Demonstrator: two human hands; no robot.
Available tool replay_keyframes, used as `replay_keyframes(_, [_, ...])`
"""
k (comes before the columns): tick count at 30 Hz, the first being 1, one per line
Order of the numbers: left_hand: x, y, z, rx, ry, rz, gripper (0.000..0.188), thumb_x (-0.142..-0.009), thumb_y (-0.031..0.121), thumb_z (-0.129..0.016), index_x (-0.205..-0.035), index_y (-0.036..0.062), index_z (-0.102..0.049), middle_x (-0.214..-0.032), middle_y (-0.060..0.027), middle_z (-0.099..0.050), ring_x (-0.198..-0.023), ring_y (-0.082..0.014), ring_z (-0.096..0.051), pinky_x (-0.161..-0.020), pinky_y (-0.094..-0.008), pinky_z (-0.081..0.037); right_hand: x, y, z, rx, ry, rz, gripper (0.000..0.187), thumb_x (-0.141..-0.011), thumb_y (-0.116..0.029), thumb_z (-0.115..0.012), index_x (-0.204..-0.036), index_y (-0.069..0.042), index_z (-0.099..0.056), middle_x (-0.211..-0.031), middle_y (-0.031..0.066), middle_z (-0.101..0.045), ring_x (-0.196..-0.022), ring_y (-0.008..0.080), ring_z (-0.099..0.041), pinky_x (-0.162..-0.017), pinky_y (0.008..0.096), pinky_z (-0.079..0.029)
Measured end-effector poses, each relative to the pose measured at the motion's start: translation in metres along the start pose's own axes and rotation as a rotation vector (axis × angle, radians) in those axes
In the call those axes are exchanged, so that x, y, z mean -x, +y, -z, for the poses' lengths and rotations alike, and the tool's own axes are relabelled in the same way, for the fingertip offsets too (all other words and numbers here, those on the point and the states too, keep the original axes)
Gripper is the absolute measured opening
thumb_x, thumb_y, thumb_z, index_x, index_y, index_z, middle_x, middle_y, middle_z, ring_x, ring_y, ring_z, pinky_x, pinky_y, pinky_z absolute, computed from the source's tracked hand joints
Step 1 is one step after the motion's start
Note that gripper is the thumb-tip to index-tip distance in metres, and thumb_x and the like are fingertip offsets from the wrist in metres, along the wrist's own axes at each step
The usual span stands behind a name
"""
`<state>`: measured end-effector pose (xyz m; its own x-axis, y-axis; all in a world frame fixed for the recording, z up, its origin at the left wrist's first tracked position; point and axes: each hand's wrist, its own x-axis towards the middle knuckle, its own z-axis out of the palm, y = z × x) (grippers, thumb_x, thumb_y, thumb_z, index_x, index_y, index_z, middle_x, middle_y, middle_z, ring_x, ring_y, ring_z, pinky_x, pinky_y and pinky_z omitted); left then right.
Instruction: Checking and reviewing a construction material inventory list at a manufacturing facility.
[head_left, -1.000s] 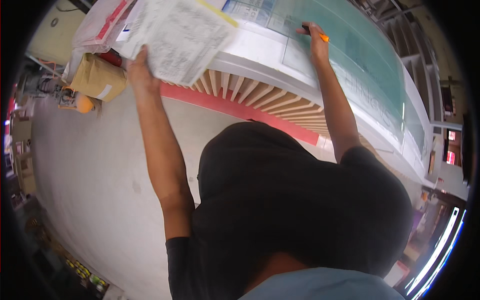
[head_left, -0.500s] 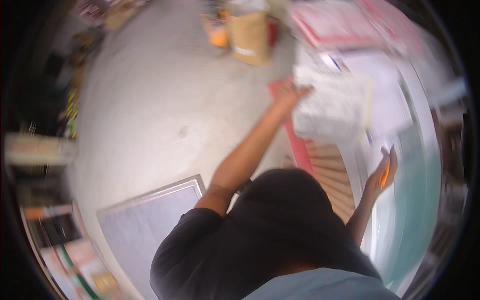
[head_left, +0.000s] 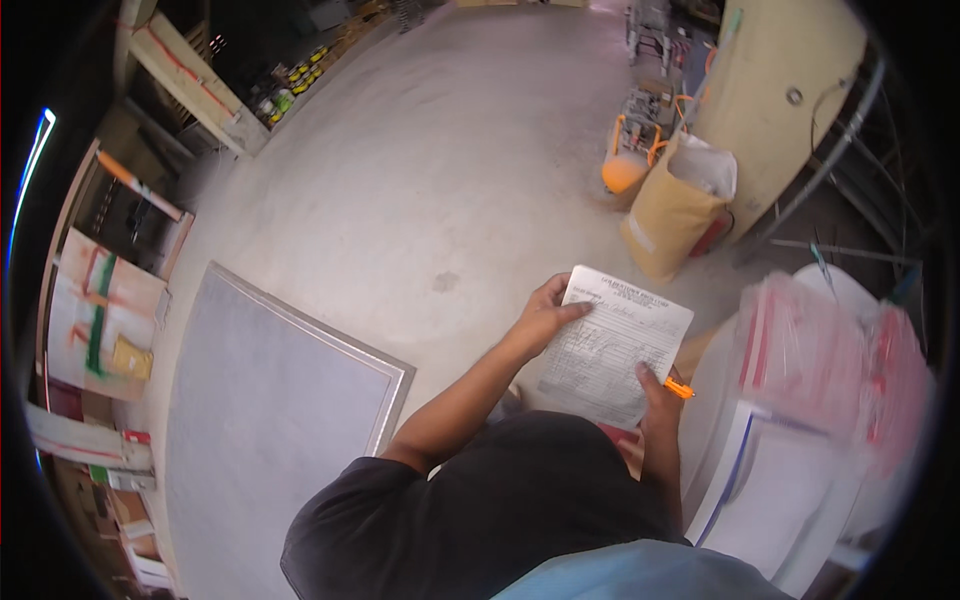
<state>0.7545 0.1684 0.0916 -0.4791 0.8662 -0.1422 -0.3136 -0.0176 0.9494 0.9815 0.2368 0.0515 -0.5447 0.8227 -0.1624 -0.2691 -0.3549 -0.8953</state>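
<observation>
A pad of printed paper forms (head_left: pixel 618 345), its top sheet filled with handwriting, is held tilted in front of me. My left hand (head_left: pixel 548 312) grips its upper left edge, thumb on the sheet and fingers behind. At the lower right edge, my right hand (head_left: pixel 658 402) pinches it with the thumb on top. An orange pen (head_left: pixel 680 388) sticks out of that same right hand. Something red shows just under the pad's lower edge; I cannot tell whether it belongs to the pad.
To my right, a table bears white papers (head_left: pixel 770 490) and pink-and-white plastic-wrapped bundles (head_left: pixel 810 345). A brown paper sack (head_left: pixel 672 215) and an orange-tanked machine (head_left: pixel 628 172) stand ahead on the right. A large grey framed panel (head_left: pixel 270 400) lies on the floor at left.
The pad has come from over the table to in front of my body. My right hand, earlier apart with the pen, now grips the pad too. The view has swung left.
</observation>
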Motion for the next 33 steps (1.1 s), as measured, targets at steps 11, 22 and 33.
replay_keyframes(11, [-0.090, 0.059, 0.193, 0.172, 0.055, 0.241, 0.035, -0.094, 0.016, -0.063, -0.123, -0.0033, -0.058, -0.112, -0.0150, -0.067, -0.099, -0.0211, -0.066, -0.086, -0.0337, -0.055, -0.202, 0.035, -0.194, 0.338, -0.106, 0.018, 0.031, -0.089, -0.010, -0.068, -0.117, 0.003, -0.062, -0.108, 0.0070, -0.066, -0.096, 0.0131, -0.059, -0.089, 0.0281, -0.046])
replay_keyframes(22, [-0.430, 0.117, 0.380, 0.310, 0.397, 0.277, 0.040, -0.096, 0.016, -0.057, -0.126, -0.0102, -0.048, -0.111, -0.0200, -0.065, -0.093, -0.0294, -0.068, -0.082, -0.0412, -0.058, -0.562, 0.030, -0.262, 0.486, -0.021, -0.049, 0.040, -0.101, -0.033, -0.048, -0.121, -0.001, -0.059, -0.111, 0.0081, -0.062, -0.086, 0.0150, -0.060, -0.079, 0.0283, -0.046])
replay_keyframes(33, [-0.662, 0.171, 0.509, 0.643, 0.467, 0.161, 0.040, -0.099, 0.021, -0.054, -0.128, -0.0059, -0.050, -0.116, -0.0159, -0.065, -0.100, -0.0267, -0.067, -0.087, -0.0384, -0.057, -0.919, 0.106, -0.318, 0.608, -0.288, 0.109, 0.031, -0.095, -0.031, -0.058, -0.110, -0.004, -0.062, -0.088, -0.0003, -0.056, -0.077, 0.0121, -0.049, -0.075, 0.0280, -0.041])
